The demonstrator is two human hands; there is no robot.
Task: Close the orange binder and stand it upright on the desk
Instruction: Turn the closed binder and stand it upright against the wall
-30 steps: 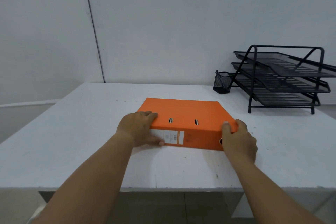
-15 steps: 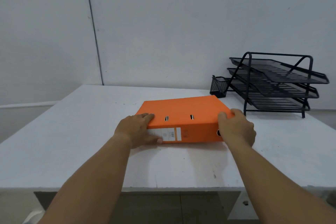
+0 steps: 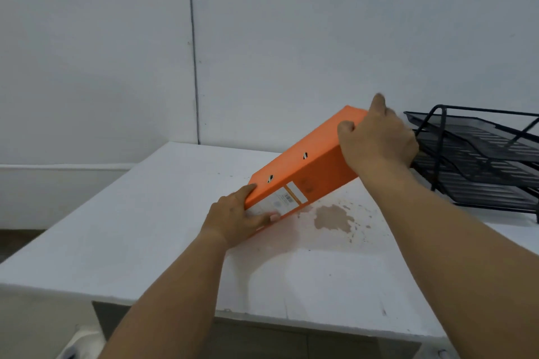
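Hands, left [image 3: 236, 220] and right [image 3: 376, 140], grip tilted orange binder [image 3: 303, 172] over stained white desk [image 3: 145, 230] by grey wall [image 3: 291, 38].

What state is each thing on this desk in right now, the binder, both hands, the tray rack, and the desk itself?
orange binder: closed, tilted, right end raised, lower left end at the desk.
left hand: gripping the binder's lower end.
right hand: gripping the raised end.
black tray rack: upright; no contents visible.
desk: brownish stain exposed beside the binder.
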